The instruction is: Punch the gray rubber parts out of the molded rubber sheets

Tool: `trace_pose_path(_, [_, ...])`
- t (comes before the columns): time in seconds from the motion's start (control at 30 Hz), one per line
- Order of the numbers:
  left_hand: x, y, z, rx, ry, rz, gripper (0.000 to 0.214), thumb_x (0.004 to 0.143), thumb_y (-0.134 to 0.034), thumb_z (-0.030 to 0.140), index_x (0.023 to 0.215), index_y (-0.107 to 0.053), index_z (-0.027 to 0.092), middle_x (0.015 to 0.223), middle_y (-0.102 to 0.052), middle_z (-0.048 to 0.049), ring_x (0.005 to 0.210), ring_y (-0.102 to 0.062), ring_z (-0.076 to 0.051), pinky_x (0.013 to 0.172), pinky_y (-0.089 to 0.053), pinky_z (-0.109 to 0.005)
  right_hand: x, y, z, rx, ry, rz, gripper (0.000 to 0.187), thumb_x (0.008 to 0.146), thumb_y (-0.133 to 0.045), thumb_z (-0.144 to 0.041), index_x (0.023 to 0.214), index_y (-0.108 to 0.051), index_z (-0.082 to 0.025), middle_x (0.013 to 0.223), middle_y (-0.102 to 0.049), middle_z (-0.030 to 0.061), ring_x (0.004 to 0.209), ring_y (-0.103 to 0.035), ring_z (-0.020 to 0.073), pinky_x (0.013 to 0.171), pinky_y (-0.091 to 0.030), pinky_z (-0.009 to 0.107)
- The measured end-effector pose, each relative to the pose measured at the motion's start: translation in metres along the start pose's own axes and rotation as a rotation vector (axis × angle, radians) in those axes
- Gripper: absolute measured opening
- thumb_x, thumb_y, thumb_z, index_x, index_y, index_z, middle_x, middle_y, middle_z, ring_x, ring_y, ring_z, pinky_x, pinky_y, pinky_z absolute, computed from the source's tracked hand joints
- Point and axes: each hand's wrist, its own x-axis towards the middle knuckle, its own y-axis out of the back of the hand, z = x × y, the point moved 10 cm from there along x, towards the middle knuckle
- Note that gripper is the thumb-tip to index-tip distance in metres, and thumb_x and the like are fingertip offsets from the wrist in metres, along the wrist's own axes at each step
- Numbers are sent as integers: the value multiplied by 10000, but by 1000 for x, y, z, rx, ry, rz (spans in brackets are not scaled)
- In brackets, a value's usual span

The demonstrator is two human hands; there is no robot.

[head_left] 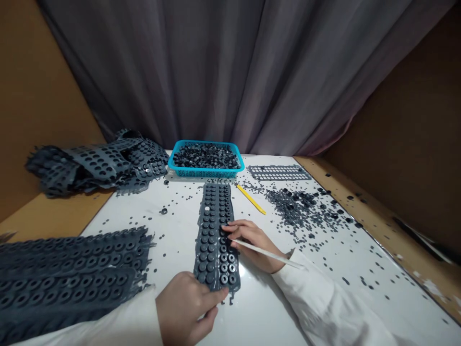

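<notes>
A long dark grey rubber strip [215, 230] studded with round moulded parts lies lengthwise on the white table [259, 307]. My left hand [185, 307] pinches the strip's near end between thumb and fingers. My right hand [252, 242] rests on the strip's right edge, fingers closed around a thin white stick [268, 253] that points at the parts. Both arms wear white sleeves.
A blue basket [206, 161] full of loose dark parts stands at the back. Punched-out strips are heaped at the far left [97, 163], and a stack of full strips [68, 274] lies at the near left. Loose parts [306, 206], a yellow stick [251, 199] and a flat strip [279, 172] lie to the right.
</notes>
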Motion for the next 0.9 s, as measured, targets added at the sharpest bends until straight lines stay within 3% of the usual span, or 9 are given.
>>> trace_pose_path(0.17, [0, -1, -1, -1, -1, -19, 390, 752, -460, 147, 1125, -548, 217, 635, -660, 27, 503, -602, -172, 492, -419, -300, 1, -11, 2, -123, 53, -57, 124, 878, -516, -266, 903, -609, -187, 1085, -669, 92, 1090, -549, 214, 889, -453, 389])
trace_pose_path(0.33, [-2, -7, -2, -15, 10, -31, 399, 759, -467, 158, 1147, -538, 222, 656, -671, 27, 512, -605, -168, 500, -416, -295, 2, -14, -4, -319, 199, -48, 134, 898, -484, -238, 897, -611, -193, 1107, -664, 67, 997, -597, 221, 789, -487, 389])
trace_pose_path(0.57, [-1, -8, -5, -31, 25, -30, 388, 758, -472, 162, 1131, -553, 229, 662, -676, 32, 522, -612, -173, 489, -405, -299, 0, -4, -5, -90, 84, -13, 82, 869, -528, -246, 890, -590, -195, 1066, -677, 95, 1070, -558, 198, 884, -460, 363])
trace_pose_path(0.77, [-4, -8, -5, -33, 41, -1, 382, 757, -478, 164, 1121, -559, 244, 654, -674, 40, 516, -609, -171, 503, -414, -302, 1, -9, -2, -198, 118, -45, 64, 862, -543, -238, 881, -591, -200, 1063, -680, 74, 1029, -564, 191, 844, -457, 346])
trace_pose_path(0.9, [-5, -5, -4, -36, 34, 28, 382, 751, -479, 156, 1112, -566, 243, 648, -674, 43, 510, -609, -169, 503, -412, -302, -1, -13, -6, -353, 247, -24, 93, 884, -515, -225, 910, -596, -187, 1088, -671, 68, 976, -576, 195, 779, -453, 338])
